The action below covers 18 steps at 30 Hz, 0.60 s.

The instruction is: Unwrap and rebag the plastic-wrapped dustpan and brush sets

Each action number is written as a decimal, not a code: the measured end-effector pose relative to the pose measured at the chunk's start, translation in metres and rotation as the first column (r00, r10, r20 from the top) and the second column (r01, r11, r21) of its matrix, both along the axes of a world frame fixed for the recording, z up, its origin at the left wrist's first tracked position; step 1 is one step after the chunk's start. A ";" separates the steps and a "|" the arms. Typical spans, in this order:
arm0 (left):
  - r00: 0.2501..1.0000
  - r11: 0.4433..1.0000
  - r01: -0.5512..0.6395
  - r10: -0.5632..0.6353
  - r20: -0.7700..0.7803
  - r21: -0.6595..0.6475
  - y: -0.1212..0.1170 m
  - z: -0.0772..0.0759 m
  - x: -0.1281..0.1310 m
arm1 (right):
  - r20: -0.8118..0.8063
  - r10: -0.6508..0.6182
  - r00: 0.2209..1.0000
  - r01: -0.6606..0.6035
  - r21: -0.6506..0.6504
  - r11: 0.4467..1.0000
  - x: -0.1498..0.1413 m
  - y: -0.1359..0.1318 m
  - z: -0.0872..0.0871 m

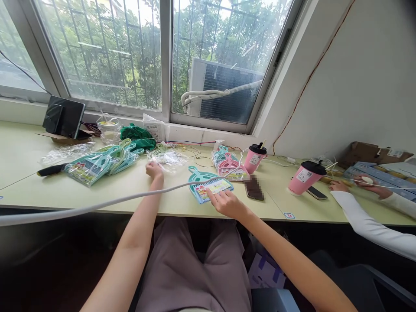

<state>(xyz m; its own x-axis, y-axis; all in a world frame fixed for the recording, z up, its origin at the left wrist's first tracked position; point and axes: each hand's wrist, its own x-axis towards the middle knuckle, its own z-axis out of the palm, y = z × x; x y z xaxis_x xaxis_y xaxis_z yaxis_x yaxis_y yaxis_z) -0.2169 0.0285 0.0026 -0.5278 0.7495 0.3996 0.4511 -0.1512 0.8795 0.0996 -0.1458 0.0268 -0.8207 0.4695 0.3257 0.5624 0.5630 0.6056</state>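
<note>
A teal mini dustpan and brush set (196,177) with a printed label card lies on the table before me. My right hand (229,204) rests on its near edge, fingers stretched over the card; the thumb is hidden. Further left, my left hand (154,170) has its fingers curled at the edge of a clear plastic bag (170,160) and seems to pinch it. Left of that hand is a pile of bagged teal and green dustpan sets (94,164). Beyond my right hand lie more sets, a pink one (229,164) in front.
A white cable (130,197) crosses close before the camera. To the right are a phone (254,188), two pink cups (255,159) and another person's hands (339,186). At left stand a tablet (69,117), a black-handled tool (52,170) and green bundled material (136,136).
</note>
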 end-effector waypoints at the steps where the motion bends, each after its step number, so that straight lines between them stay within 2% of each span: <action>1: 0.994 0.995 -0.103 0.103 0.039 -0.008 -0.002 0.003 -0.003 | 0.004 -0.005 1.000 0.005 0.000 1.000 0.004 -0.005 -0.003; 3: 0.950 0.956 -0.294 0.294 0.100 -0.013 -0.009 0.009 0.001 | 0.024 -0.029 0.999 0.029 -0.010 1.000 0.007 -0.010 -0.011; 4: 0.936 0.938 -0.347 0.344 0.079 0.024 -0.013 0.011 0.006 | 0.035 -0.044 0.998 0.045 -0.017 0.999 0.006 -0.010 -0.016; 5: 0.928 0.924 -0.373 0.372 0.024 0.086 -0.018 0.013 0.014 | 0.043 -0.061 0.997 0.062 -0.026 0.998 0.004 -0.008 -0.020; 6: 0.929 0.923 -0.348 0.364 -0.073 0.164 -0.023 0.014 0.024 | 0.043 -0.079 0.996 0.080 -0.039 0.996 0.000 -0.006 -0.025; 8: 0.910 0.957 -0.153 0.234 -0.341 0.248 -0.033 0.012 0.045 | 0.015 -0.118 0.993 0.119 -0.077 0.990 -0.008 0.000 -0.032; 9: 0.871 0.978 -0.012 0.112 -0.479 0.208 -0.038 0.010 0.055 | -0.014 -0.141 0.990 0.138 -0.105 0.985 -0.012 0.003 -0.034; 10: 0.802 0.985 0.131 -0.036 -0.596 0.117 -0.042 0.007 0.063 | -0.044 -0.158 0.986 0.151 -0.141 0.978 -0.015 0.005 -0.035; 12: 0.597 0.935 0.340 -0.299 -0.744 -0.103 -0.048 0.000 0.076 | -0.088 -0.171 0.981 0.148 -0.222 0.964 -0.019 0.006 -0.035; 14: 0.429 0.856 0.439 -0.465 -0.774 -0.272 -0.050 -0.006 0.081 | -0.094 -0.138 0.986 0.106 -0.289 0.951 -0.018 0.004 -0.032; 15: 0.388 0.826 0.465 -0.515 -0.765 -0.320 -0.050 -0.007 0.081 | -0.091 -0.108 0.990 0.076 -0.307 0.949 -0.016 0.002 -0.030; 16: 0.373 0.802 0.483 -0.552 -0.746 -0.352 -0.048 -0.008 0.080 | -0.095 -0.078 0.992 0.046 -0.309 0.950 -0.012 -0.001 -0.028; 18: 0.392 0.775 0.502 -0.600 -0.698 -0.384 -0.044 -0.009 0.075 | -0.134 -0.030 0.991 -0.007 -0.270 0.963 0.000 -0.006 -0.022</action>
